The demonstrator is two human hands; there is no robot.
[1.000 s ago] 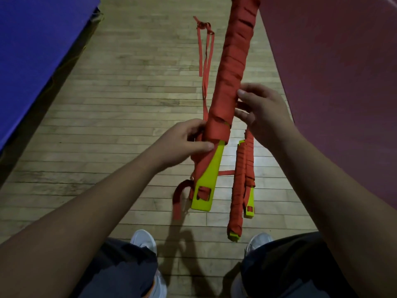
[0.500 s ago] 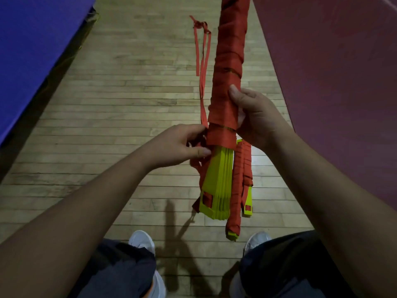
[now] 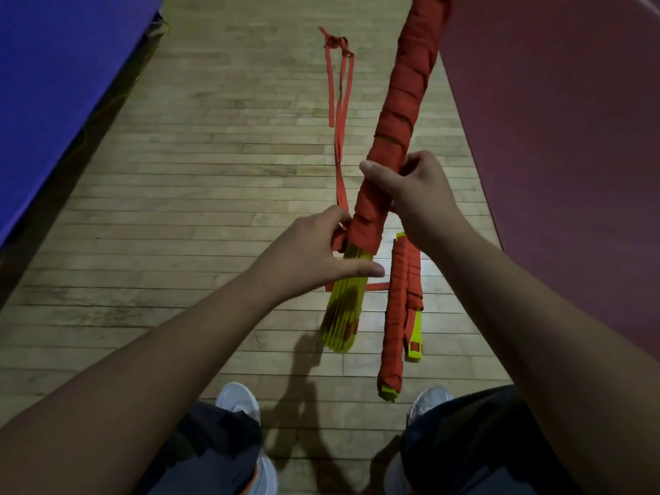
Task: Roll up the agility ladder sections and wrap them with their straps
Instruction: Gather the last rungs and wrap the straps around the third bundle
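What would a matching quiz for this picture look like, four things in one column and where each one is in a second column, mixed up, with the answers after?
Things:
1. tall ladder bundle
2. short bundle
3. loose red strap
4. blue mat

Places:
A. lying on the wooden floor by the right shoe
B. along the left edge of the view
C. held up by the left hand and right hand
D. stretching away beyond the left hand

Pairs: 1-C, 2-A, 3-D, 4-B
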